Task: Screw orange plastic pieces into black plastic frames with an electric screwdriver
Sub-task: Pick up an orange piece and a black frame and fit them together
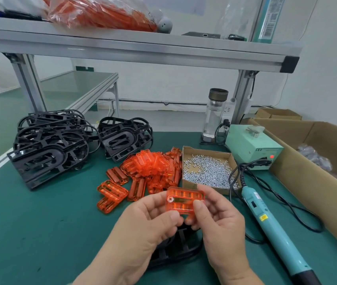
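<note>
Nearer me than the screw box point(204, 151), a black frame point(181, 250) lies under my left hand point(153, 223) and right hand point(221, 223), which both pinch one orange piece point(184, 199) just before that box; the electric screwdriver point(274, 225) lies right of it.

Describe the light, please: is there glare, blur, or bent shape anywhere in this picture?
Head view: soft, even light, no hard shadows on the green mat. Head view: white glare on the plastic bag, glints on the orange piece. Head view: the wide lens stretches the screwdriver toward the corner; left hand and right hand look sharp.
</note>
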A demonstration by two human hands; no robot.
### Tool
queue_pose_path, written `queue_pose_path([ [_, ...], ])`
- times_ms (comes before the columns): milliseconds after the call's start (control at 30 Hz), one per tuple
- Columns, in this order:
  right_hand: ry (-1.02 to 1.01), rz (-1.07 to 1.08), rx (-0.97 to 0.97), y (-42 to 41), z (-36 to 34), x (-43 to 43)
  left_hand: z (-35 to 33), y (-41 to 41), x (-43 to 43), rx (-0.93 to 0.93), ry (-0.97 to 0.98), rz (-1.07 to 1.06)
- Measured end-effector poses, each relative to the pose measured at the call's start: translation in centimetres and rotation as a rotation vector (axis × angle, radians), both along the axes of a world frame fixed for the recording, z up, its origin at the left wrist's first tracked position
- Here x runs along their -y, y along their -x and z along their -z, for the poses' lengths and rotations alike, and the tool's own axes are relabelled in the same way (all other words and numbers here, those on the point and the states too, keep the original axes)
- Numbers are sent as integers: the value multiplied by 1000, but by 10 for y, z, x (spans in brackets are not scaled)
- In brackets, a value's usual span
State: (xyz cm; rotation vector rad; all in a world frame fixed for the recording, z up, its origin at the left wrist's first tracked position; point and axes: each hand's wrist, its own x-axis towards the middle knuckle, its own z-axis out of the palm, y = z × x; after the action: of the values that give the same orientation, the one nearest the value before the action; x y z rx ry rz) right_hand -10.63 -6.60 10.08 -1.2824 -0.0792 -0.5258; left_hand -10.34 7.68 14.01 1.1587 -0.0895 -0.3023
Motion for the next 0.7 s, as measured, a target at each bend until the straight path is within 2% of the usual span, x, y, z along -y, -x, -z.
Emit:
queue_pose_path([
  [267,77,3,71,7,1,0,4,1,12,-118,129,-119],
  [400,164,95,62,5,6,0,-3,-5,5,-103,25,-237],
  [433,198,152,19,2,8,2,-5,-11,-3,-40,-80,-289],
  [500,334,262,-88,-5,14,8,-8,-27,-24,156,-444,-333],
  [567,449,288,-200,-10,17,12,-11,-39,-43,360,-814,-282],
  [700,631,252,-351,-12,19,14,-15,-44,-50,576,-1248,-82],
])
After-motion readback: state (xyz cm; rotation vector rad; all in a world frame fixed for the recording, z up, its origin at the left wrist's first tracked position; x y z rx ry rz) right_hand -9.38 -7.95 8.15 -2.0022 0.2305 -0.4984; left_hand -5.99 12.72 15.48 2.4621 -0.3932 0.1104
